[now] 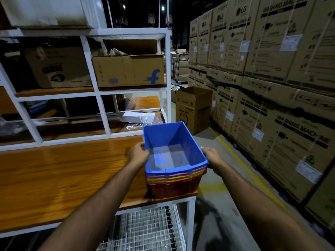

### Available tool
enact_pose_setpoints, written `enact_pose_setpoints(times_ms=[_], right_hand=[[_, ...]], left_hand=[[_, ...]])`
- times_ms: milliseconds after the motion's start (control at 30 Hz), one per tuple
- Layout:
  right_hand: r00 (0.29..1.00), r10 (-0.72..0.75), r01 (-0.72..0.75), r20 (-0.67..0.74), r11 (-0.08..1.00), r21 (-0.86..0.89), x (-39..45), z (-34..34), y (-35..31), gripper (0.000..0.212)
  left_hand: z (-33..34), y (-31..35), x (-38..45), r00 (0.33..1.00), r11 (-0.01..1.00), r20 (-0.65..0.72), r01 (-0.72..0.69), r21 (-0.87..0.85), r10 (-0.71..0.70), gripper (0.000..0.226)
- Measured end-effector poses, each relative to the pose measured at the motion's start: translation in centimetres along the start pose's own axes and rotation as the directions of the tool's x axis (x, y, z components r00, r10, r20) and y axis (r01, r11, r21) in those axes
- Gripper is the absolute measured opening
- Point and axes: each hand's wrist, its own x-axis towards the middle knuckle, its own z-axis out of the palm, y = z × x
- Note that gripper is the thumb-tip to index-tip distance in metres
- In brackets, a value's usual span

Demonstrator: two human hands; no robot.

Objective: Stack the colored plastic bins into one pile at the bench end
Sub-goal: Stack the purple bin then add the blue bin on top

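A pile of nested plastic bins stands at the right end of the wooden bench (63, 174). The blue bin (174, 140) is on top; beneath it show pink, yellow and orange rims, and a red bin (174, 189) at the bottom. My left hand (138, 154) grips the blue bin's left rim. My right hand (211, 156) grips the right side of the pile at rim height, fingers curled under the edge. The blue bin is empty inside.
White shelving (101, 109) with cardboard boxes rises behind the bench. A wire-mesh shelf (145, 230) lies under the bench. An open cardboard box (194, 109) stands on the floor aisle, and stacked washing-machine cartons (272, 87) wall the right side.
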Motion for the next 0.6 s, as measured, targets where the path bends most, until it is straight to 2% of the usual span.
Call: enact_pose_setpoints(times_ms=[67,133,267,400,500,600], right_hand=[[0.999,0.023,-0.024,0.029,0.999,0.045,-0.3,0.2,1.3,0.027],[0.995,0.027,-0.035,0.091,0.996,0.085,-0.7,0.3,2.1,0.024],[0.982,0.023,-0.045,0.189,0.992,0.115,1.4,0.4,4.5,0.026],[0.937,0.011,-0.042,0.35,0.996,0.082,6.4,2.1,11.9,0.046],[0.913,-0.024,-0.041,0.408,0.988,0.149,4.6,2.2,12.3,0.033],[0.874,-0.055,-0.068,0.483,0.97,0.233,4.3,2.0,12.1,0.031]], left_hand=[[1.2,0.7,-0.1,0.981,0.955,-0.124,-0.109,0.277,0.148,0.041],[2.7,2.1,-0.2,0.954,0.914,-0.135,-0.207,0.348,0.268,0.039],[6.9,6.1,-1.1,0.933,0.898,0.12,-0.36,0.252,0.34,0.041],[11.6,8.6,-2.0,0.965,0.957,0.218,-0.196,0.214,0.149,0.05],[13.6,9.9,-2.1,0.976,0.994,0.213,0.023,0.11,-0.046,0.056],[14.7,11.1,-2.9,0.963,0.991,0.238,0.131,0.001,-0.128,0.055]])
